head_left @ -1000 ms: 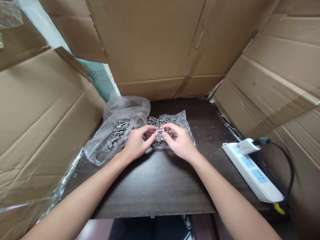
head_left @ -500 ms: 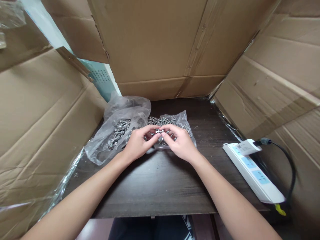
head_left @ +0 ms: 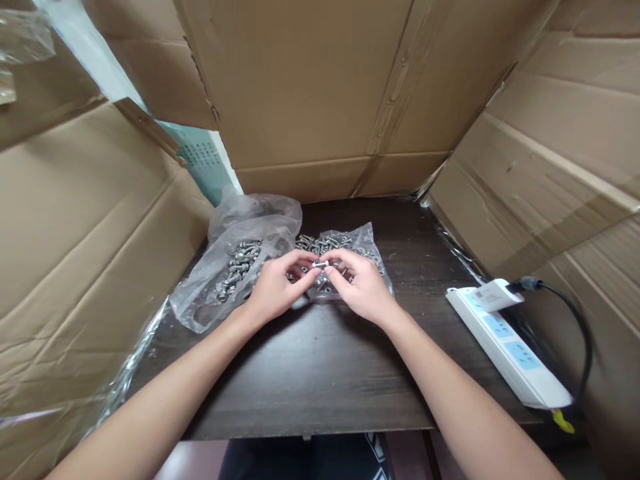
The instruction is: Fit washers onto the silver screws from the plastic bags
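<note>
My left hand [head_left: 274,287] and my right hand [head_left: 363,285] meet over the middle of a dark wooden table [head_left: 320,373]. Both pinch one small silver bolt [head_left: 320,264] between thumb and fingertips, one hand at each end. Under the hands lies a clear plastic bag [head_left: 357,243] strewn with small metal screws and washers. A second, larger clear bag [head_left: 235,267] with several bolts inside lies just left of my left hand.
Brown cardboard sheets wall the table at the left [head_left: 75,253], back [head_left: 320,87] and right [head_left: 550,153]. A white power strip [head_left: 507,347] with a black cable [head_left: 580,333] lies at the table's right edge.
The hands stay pinched on the bolt; only the fingers shift slightly. The view has drifted a little.
</note>
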### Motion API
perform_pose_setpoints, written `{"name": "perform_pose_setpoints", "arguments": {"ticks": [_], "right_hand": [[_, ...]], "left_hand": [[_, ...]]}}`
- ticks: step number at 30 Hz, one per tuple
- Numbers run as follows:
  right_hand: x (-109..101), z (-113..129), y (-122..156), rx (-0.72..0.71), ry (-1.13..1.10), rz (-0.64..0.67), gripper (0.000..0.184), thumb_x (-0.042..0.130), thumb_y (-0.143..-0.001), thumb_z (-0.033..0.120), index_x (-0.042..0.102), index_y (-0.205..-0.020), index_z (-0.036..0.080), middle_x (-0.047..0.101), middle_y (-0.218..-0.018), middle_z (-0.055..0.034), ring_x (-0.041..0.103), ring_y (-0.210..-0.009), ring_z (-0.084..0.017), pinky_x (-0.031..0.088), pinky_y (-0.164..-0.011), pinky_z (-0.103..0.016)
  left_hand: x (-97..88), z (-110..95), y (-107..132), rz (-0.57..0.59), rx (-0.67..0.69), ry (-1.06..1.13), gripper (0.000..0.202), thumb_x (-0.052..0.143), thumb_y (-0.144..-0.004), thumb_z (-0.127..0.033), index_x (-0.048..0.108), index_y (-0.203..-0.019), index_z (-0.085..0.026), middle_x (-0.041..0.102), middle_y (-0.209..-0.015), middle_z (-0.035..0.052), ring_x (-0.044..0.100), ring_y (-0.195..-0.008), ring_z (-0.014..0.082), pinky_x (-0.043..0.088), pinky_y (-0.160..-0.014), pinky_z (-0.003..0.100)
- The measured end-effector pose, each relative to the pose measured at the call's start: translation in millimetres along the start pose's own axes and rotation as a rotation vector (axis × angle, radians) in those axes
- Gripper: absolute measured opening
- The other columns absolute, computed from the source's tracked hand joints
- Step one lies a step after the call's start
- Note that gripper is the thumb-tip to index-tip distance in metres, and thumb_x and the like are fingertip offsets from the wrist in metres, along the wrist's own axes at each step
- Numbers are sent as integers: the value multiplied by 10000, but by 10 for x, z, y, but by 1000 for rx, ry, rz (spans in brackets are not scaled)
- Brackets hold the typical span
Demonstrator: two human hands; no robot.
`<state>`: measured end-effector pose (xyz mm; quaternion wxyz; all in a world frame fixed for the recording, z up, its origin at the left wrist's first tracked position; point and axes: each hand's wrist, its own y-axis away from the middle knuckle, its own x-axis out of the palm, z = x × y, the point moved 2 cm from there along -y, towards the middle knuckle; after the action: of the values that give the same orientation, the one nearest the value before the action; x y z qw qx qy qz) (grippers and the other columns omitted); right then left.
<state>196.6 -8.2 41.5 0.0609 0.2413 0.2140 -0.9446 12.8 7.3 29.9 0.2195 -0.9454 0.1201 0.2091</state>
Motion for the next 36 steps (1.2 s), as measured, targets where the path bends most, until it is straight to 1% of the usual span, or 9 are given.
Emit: {"name": "perform_pose_setpoints", "arguments": {"ticks": [11,17,19,21,24,26,29,32,36], "right_hand": [[-2,-21,-7,-6,45,4,160,579,-927,208,704,-1026,199,742,-938,-35,633,-713,-144,498,-665,-276],[-13,-23,-3,35,46,50,172,584,-942,240,719,-1043,203,743,-875,-24,647,-693,-149,485,-631,-266],[-18,-23,-4,31,52,61,178,567,-960,255,722,-1032,204,748,-879,-28,660,-726,-159,491,-658,-274],[-23,-24,-8,1,71,62,204,527,-990,269,721,-990,205,754,-904,-36,676,-787,-173,501,-727,-297],[-38,-33,-11,-26,84,27,231,480,-1001,257,706,-1003,210,752,-1004,-57,689,-913,-199,505,-805,-328],[-49,-44,-11,-2,43,7,252,480,-952,197,684,-1099,210,735,-1047,-62,683,-879,-190,510,-755,-317],[-56,-58,-8,36,-54,14,389,472,-857,133,638,-1203,199,713,-1031,-57,638,-720,-148,498,-653,-287],[-52,-72,-5,58,-68,23,399,463,-843,138,630,-1201,199,702,-1003,-47,608,-648,-126,478,-622,-279],[-32,-95,-4,84,-38,46,380,454,-854,144,633,-1184,203,693,-982,-39,609,-654,-125,479,-638,-284]], "left_hand": [[-48,-41,-2,3,21,-98,223,710,-906,-332,770,-1070,-194,800,-875,31,731,-711,165,592,-697,262],[-43,-25,-3,-16,19,-99,219,723,-898,-337,776,-1060,-198,804,-881,27,748,-741,176,611,-728,274],[-38,-20,-3,-15,26,-87,220,724,-897,-333,778,-1058,-194,805,-888,31,753,-757,180,620,-743,278],[-34,-16,-3,-9,39,-77,215,724,-894,-320,778,-1059,-192,806,-894,33,756,-764,180,627,-757,283],[-31,-12,-1,3,49,-69,207,728,-889,-302,776,-1058,-190,807,-898,36,759,-761,180,635,-769,292],[-32,-11,0,9,47,-70,204,732,-888,-296,775,-1056,-188,807,-896,39,761,-761,182,636,-770,296],[-36,-12,0,9,42,-68,207,735,-888,-289,775,-1060,-181,807,-889,40,762,-766,183,636,-764,293],[-37,-12,0,1,39,-63,210,741,-885,-293,777,-1058,-180,806,-887,39,762,-768,182,636,-758,290],[-33,-5,-2,-2,29,-65,209,742,-882,-297,779,-1054,-183,806,-882,42,763,-767,188,635,-753,297]]}}
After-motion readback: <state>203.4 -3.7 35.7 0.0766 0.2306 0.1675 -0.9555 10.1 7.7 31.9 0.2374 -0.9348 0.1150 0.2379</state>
